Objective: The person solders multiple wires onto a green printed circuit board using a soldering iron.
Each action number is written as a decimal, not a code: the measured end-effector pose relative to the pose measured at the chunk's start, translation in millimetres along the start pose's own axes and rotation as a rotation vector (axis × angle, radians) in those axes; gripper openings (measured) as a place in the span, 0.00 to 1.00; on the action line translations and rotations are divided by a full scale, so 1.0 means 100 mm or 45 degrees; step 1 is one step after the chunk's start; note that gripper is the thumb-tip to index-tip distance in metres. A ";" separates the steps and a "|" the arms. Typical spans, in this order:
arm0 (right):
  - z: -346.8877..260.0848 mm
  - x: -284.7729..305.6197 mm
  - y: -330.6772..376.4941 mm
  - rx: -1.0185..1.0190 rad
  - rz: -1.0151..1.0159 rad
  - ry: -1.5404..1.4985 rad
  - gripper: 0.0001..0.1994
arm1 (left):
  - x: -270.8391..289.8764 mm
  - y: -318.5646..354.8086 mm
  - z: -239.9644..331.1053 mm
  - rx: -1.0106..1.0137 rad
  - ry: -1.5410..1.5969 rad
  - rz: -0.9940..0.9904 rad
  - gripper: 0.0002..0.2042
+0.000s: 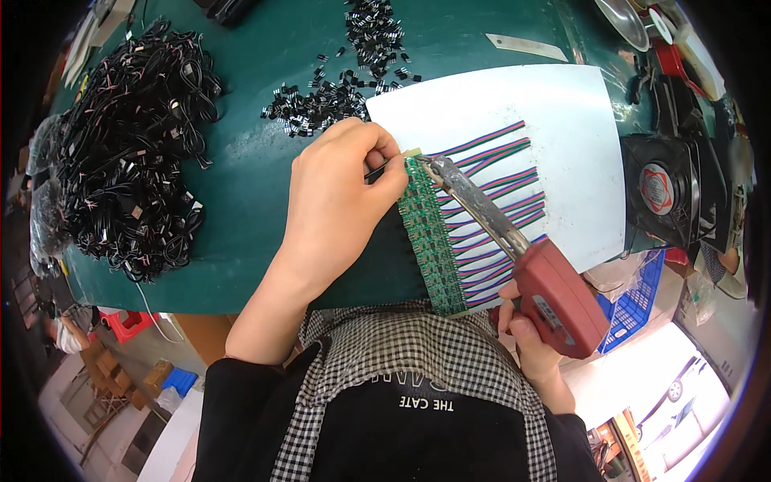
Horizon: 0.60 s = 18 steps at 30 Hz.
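Observation:
My right hand (526, 333) grips a red-handled soldering gun (558, 297) by its handle. The long metal barrel slants up and left, and its tip meets the far end of a strip of green circuit boards (434, 241). At that same end, the thumb and forefinger of my left hand (341, 189) are pinched together around a small black piece (374, 172), mostly hidden by the fingers. Thin multicoloured ribbon wires (494, 181) run rightward from the strip over a white sheet (574, 161).
A large heap of black cables (136, 153) covers the left of the green table (249, 193). Small black parts with silver legs (317, 104) lie scattered at the far middle. A metal ruler-like strip (526, 46) lies beyond the sheet; a black fan (660, 191) stands at right.

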State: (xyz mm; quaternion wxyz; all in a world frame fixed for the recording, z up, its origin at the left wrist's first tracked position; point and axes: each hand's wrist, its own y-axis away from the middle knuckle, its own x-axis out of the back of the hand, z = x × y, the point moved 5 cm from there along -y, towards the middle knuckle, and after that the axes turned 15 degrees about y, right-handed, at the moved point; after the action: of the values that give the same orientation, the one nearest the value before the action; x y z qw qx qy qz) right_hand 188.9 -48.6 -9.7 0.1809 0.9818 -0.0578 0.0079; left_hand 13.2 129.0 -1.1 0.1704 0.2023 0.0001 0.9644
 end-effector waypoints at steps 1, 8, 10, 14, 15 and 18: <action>0.06 0.00 0.01 -0.036 0.057 -0.070 0.34 | 0.00 -0.01 0.00 0.011 0.006 -0.014 0.03; 0.12 0.02 0.05 -0.054 0.108 -0.047 0.36 | 0.00 -0.01 0.00 0.031 0.046 -0.046 0.04; 0.13 0.03 0.05 -0.078 0.076 0.066 0.37 | 0.00 -0.01 0.00 0.030 0.040 -0.049 0.04; 0.17 0.02 0.05 -0.061 0.088 0.047 0.36 | 0.00 0.00 -0.01 0.021 0.020 -0.032 0.04; 0.17 0.02 0.04 -0.041 0.063 0.056 0.36 | 0.00 0.00 -0.01 0.021 0.021 -0.032 0.04; 0.17 0.02 0.04 -0.010 0.027 0.069 0.36 | 0.00 0.00 0.00 0.004 0.010 -0.035 0.04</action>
State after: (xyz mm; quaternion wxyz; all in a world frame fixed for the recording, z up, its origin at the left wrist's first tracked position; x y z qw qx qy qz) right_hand 190.4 -58.5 -24.0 0.1860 0.9798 -0.0635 0.0363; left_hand 12.8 128.9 -0.7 0.1831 0.1989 0.0052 0.9627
